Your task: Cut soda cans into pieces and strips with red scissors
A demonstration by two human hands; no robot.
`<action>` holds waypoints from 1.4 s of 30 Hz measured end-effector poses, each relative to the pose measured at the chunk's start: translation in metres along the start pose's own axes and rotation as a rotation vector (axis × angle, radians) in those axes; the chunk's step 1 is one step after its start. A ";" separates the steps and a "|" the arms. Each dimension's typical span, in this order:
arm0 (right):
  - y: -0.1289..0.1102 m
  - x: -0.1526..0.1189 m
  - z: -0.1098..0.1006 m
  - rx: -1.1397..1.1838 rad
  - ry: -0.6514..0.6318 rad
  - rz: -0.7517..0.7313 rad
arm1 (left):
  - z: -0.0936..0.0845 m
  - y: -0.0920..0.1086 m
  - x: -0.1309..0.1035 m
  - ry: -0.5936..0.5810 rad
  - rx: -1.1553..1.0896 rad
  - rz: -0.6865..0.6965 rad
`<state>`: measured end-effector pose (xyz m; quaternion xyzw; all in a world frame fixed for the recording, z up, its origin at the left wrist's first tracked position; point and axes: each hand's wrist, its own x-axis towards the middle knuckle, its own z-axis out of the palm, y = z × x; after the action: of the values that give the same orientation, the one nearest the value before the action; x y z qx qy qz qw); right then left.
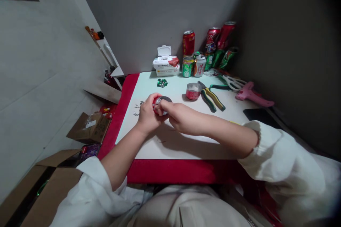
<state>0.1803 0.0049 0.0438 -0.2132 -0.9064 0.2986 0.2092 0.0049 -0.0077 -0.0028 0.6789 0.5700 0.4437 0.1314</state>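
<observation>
A red and silver can piece (157,103) is held above the white board, its open end facing up and to the right. My left hand (148,115) wraps around its left side. My right hand (179,116) is closed at the can's right side, with the thumb and fingers at its rim; whether they pinch anything smaller is hidden. Just left of my left hand lie small silver scraps (136,113). Beyond the hands is a small cluster of green metallic pieces (162,83). A clear-lidded round jar with a red label (193,91) stands to the right.
Pliers with green and yellow handles (213,98) lie right of the jar. Further right are white-handled scissors (234,83) and a pink glue gun (253,94). Several cans (199,66) and a wipes pack (166,66) line the back. Cardboard boxes (92,127) are at the left.
</observation>
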 end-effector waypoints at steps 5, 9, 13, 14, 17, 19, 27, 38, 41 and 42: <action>-0.005 -0.004 -0.004 -0.222 -0.057 -0.082 | -0.002 0.001 -0.002 -0.058 -0.044 0.015; -0.009 -0.005 -0.005 -0.461 -0.146 -0.055 | -0.001 -0.001 -0.003 -0.104 0.023 0.058; -0.004 -0.008 0.000 -0.647 -0.204 -0.027 | 0.004 -0.004 -0.001 -0.142 0.146 0.148; -0.002 -0.009 0.001 -0.696 -0.200 -0.035 | 0.004 -0.005 0.000 -0.144 0.170 0.172; 0.006 -0.012 0.005 -0.823 -0.103 -0.121 | 0.003 -0.007 0.003 -0.082 0.204 0.199; 0.011 -0.013 0.005 -0.860 -0.008 -0.196 | 0.002 -0.008 0.005 -0.018 0.211 0.205; 0.015 -0.003 0.011 -0.849 0.066 -0.161 | 0.002 0.000 0.009 0.134 0.308 0.262; 0.016 0.001 0.013 -0.435 0.081 0.051 | -0.008 -0.004 0.016 0.127 0.484 0.487; 0.021 0.002 0.019 -0.262 0.107 0.055 | -0.010 -0.005 0.018 0.127 0.516 0.551; 0.023 0.002 0.021 -0.198 0.128 0.042 | -0.010 -0.006 0.018 0.124 0.522 0.568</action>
<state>0.1739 0.0128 0.0145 -0.2702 -0.9116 0.1978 0.2383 -0.0077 0.0067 0.0068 0.7922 0.4600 0.3427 -0.2083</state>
